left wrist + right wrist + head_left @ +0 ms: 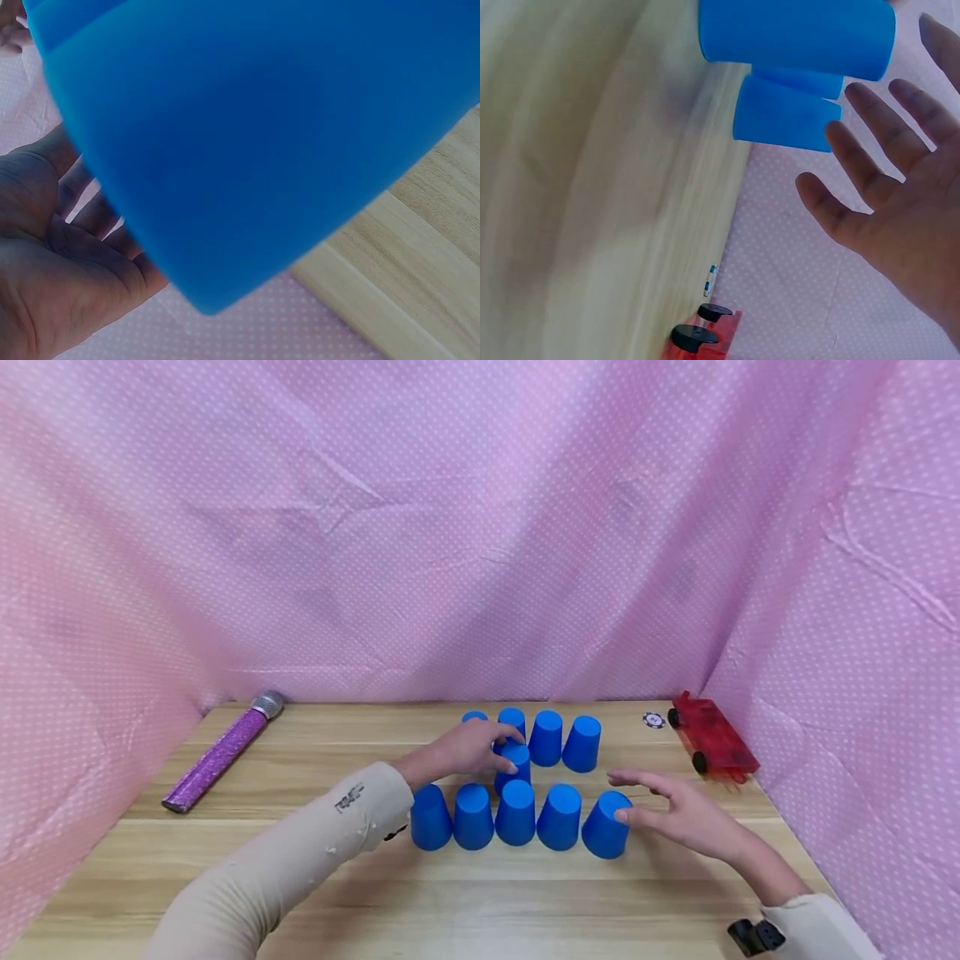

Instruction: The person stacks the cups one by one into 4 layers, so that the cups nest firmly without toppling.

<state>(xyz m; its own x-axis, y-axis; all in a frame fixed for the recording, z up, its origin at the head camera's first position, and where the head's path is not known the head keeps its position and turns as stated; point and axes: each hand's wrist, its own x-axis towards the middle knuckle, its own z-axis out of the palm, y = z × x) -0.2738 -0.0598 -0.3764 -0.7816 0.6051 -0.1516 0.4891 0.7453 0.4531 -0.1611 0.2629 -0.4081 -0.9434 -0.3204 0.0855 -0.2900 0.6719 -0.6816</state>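
Note:
Several upside-down blue cups point(515, 814) stand in a front row on the table, with a shorter row of matching cups point(546, 739) behind. Between the rows is a single blue cup point(513, 777), which my left hand point(467, 748) holds with the thumb on its near side and fingers over the far side. At the right end of the front row, my right hand point(686, 817) is spread, its thumb overlapping the end cup point(606, 828). Straight, parted fingers point(881, 131) show in the right wrist view. A large blue cup point(247, 150) hides much of the left wrist view.
A purple glittery microphone point(221, 756) lies at the left of the wooden table point(480, 910). At the back right are a poker chip point(653, 720) and a red toy car point(712, 735) with black wheels. Pink dotted cloth point(465, 527) encloses the back and sides.

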